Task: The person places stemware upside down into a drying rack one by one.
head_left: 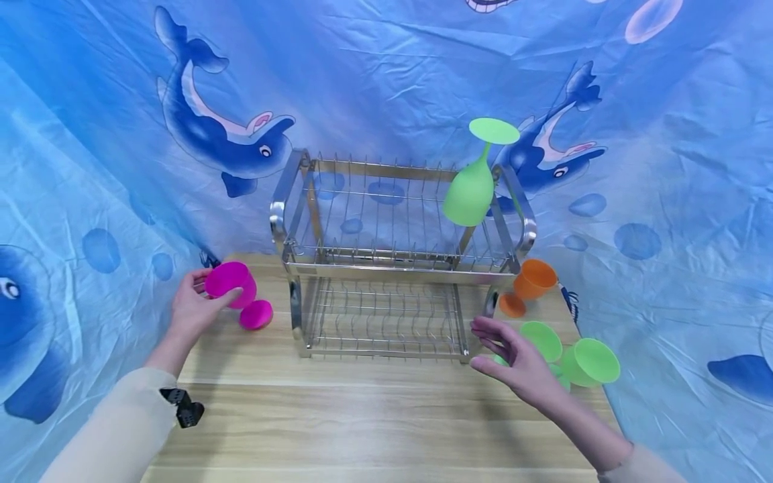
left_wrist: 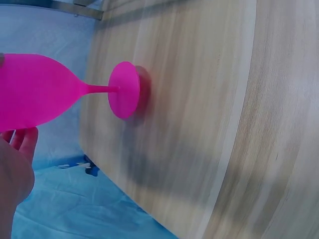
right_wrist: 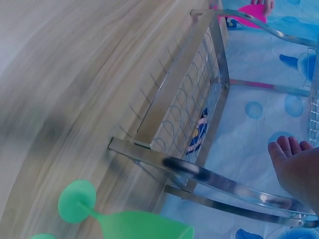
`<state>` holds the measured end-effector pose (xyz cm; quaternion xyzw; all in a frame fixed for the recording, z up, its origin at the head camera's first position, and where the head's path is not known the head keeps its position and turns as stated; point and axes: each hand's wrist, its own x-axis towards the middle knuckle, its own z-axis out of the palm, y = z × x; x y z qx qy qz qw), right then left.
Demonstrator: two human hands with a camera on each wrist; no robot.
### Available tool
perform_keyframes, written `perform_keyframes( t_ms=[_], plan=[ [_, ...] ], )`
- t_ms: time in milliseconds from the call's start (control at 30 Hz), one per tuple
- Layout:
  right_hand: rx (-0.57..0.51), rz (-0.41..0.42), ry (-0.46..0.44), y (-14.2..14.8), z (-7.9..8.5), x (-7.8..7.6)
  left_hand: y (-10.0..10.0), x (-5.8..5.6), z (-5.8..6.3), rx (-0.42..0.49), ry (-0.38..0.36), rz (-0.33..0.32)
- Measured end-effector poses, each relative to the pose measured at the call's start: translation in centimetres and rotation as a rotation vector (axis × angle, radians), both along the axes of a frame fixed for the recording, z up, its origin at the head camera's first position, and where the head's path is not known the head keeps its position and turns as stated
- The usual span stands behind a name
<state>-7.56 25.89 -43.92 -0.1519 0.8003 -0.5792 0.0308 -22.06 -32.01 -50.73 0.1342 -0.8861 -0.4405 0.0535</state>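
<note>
My left hand (head_left: 194, 303) grips a bright pink plastic goblet (head_left: 243, 290) by its bowl, left of the metal dish rack (head_left: 386, 272). In the left wrist view, fingers show around the pink goblet's bowl (left_wrist: 40, 92); its round foot (left_wrist: 123, 90) is close to the tabletop, and I cannot tell whether they touch. My right hand (head_left: 516, 359) holds nothing, fingers loosely bent, by the rack's lower right corner. Near it stand two green goblets (head_left: 546, 341) (head_left: 594, 362), partly hidden by the hand. Another green goblet (head_left: 471, 194) is upside down on the rack's upper right.
An orange goblet (head_left: 534, 280) stands at the rack's right side, behind the green ones. The two-tier rack has thin wire dividers and curved side handles (head_left: 521, 211). Blue dolphin-printed cloth (head_left: 386, 80) surrounds the wooden table (head_left: 338, 422) at the back and sides.
</note>
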Motion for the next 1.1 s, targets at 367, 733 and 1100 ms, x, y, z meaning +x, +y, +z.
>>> perform_keyframes(
  t_ms=[367,733,1100],
  plan=[
    [-0.006,0.019,-0.015,-2.0,-0.1,-0.8,-0.6,4.2,5.2,-0.003,0.012,-0.061],
    [0.041,0.03,0.024,-3.5,-0.2,-1.5,1.4,8.4,10.9,-0.022,0.085,-0.278],
    [0.051,0.081,0.027,-5.8,-1.4,-2.6,4.5,10.5,13.7,0.09,0.113,-0.414]
  ],
)
